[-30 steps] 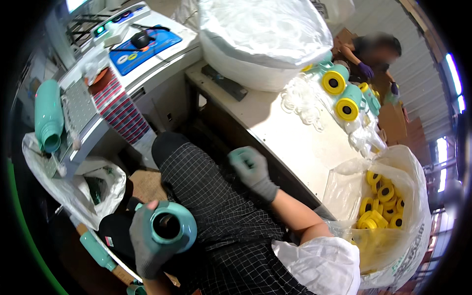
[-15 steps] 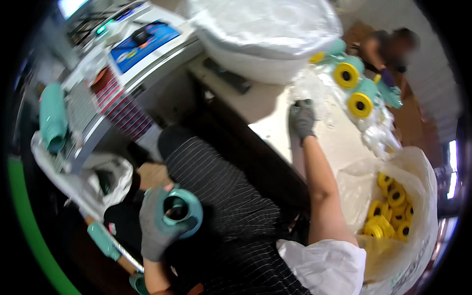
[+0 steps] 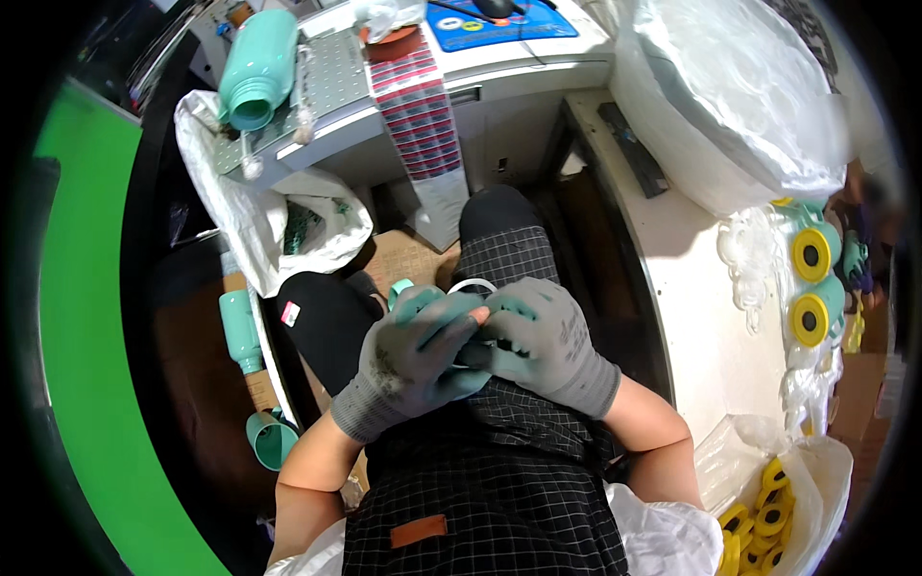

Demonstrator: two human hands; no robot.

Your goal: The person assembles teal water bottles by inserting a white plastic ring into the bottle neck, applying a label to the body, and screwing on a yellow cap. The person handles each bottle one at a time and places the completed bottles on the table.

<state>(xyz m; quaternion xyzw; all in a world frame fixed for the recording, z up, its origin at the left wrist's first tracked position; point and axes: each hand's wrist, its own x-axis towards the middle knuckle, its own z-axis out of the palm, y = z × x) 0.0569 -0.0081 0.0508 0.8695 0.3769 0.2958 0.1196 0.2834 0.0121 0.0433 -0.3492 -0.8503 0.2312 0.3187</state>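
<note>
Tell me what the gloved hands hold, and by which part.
Both hands, left hand and right hand, clasp a teal bottle around its body; a clear ring sits at its top.

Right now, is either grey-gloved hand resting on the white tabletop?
No. Both the left hand and right hand are together over the lap, clasping a teal plastic cylinder, apart from the white tabletop.

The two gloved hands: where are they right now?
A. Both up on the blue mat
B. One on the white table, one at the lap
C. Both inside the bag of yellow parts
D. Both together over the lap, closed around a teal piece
D: the left hand and right hand meet over the lap, wrapped around a teal piece with a white ring at its top.
</note>
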